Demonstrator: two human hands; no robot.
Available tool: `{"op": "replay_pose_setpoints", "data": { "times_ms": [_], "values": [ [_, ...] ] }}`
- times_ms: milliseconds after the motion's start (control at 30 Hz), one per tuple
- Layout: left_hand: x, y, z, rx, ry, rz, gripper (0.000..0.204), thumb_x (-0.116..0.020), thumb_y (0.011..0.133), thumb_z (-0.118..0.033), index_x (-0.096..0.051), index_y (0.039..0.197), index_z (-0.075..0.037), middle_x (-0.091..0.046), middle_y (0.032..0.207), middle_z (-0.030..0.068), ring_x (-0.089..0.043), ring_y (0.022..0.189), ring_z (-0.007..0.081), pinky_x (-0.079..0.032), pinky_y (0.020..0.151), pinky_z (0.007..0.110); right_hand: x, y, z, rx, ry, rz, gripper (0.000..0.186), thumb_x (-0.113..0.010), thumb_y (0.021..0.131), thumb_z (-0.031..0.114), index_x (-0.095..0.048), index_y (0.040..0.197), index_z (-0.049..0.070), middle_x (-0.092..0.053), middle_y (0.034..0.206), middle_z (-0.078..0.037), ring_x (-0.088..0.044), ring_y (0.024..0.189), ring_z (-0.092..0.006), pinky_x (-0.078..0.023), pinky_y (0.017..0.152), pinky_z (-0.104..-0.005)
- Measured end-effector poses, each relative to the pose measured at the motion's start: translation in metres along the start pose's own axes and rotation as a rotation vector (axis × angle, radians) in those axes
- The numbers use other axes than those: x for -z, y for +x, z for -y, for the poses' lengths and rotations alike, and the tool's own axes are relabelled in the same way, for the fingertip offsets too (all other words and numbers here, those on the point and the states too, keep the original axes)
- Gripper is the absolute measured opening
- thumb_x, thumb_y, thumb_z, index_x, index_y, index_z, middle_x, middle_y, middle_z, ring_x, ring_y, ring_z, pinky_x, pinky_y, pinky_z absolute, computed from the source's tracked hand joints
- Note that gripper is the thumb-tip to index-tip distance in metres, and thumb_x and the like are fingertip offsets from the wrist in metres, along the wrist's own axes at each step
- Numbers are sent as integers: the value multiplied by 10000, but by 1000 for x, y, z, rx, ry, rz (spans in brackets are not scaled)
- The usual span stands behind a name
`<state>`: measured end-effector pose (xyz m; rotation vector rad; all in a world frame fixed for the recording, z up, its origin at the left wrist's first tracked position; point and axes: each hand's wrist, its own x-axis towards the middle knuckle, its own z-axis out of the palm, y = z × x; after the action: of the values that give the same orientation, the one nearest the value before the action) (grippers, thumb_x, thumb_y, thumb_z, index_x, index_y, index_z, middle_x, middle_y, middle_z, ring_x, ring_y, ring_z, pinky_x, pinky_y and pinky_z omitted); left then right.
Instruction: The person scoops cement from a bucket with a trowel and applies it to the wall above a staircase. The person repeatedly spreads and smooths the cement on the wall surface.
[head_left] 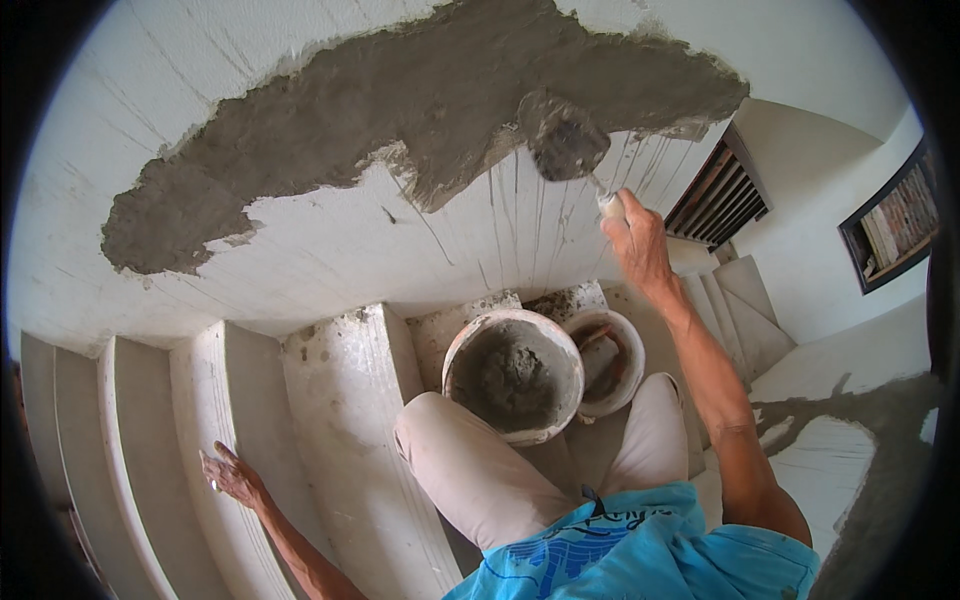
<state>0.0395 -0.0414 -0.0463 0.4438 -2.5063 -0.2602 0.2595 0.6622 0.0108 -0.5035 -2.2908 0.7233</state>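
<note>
along the left, pale stairs [350, 400] run in stained steps with ridged edges; over them is the left hand [234, 478], fingers loosely parted, well apart from the trowel [562, 140]. across the white, streaked wall [330, 245] spreads a ragged band of grey mortar [400, 100]. below it, a round bucket [449, 375] of thick, lumpy mix sits close by the person's knee [425, 415], crowding a smaller bucket [639, 365] just to its right. above, the trowel's smeared, rounded blade meets the band's lower edge; the right hand [640, 245] grips its pale handle. farther right come a dark slatted opening [718, 195], a black-framed window [893, 220] and another grey patch [895, 430].
</note>
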Motion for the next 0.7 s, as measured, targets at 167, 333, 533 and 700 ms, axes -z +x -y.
{"op": "replay_pose_setpoints", "data": {
  "times_ms": [167,333,533,700],
  "values": [
    [0,-1,-2,-27,18,-19,775,-365,1024,-616,-428,1480,8,-445,1500,227,-387,1401,399,-285,1161,530,6,19,-8,-36,32,-122,265,-615,860,189,-541,935,-54,-509,596,-189,-546,517,-324,-452,557,-434],
    [5,-6,-16,-19,43,-30,759,-371,1032,-591,-425,1478,21,-459,1480,245,-402,1389,400,-292,1160,519,15,26,-21,-13,29,-112,284,-618,857,193,-559,973,-59,-515,603,-189,-548,525,-303,-445,557,-427],
    [3,-4,-9,19,5,5,790,-331,1018,-645,-406,1509,-30,-403,1547,198,-343,1442,394,-249,1185,564,24,37,-8,48,46,2,261,-645,862,207,-546,913,-29,-537,607,-181,-561,539,-324,-446,573,-434],
    [4,-3,-11,12,27,18,792,-329,1018,-645,-407,1508,-28,-412,1539,202,-345,1439,399,-259,1179,564,16,28,-17,120,-189,215,258,-671,868,205,-560,925,-21,-573,631,-204,-594,598,-366,-463,609,-443]
  ]
}}
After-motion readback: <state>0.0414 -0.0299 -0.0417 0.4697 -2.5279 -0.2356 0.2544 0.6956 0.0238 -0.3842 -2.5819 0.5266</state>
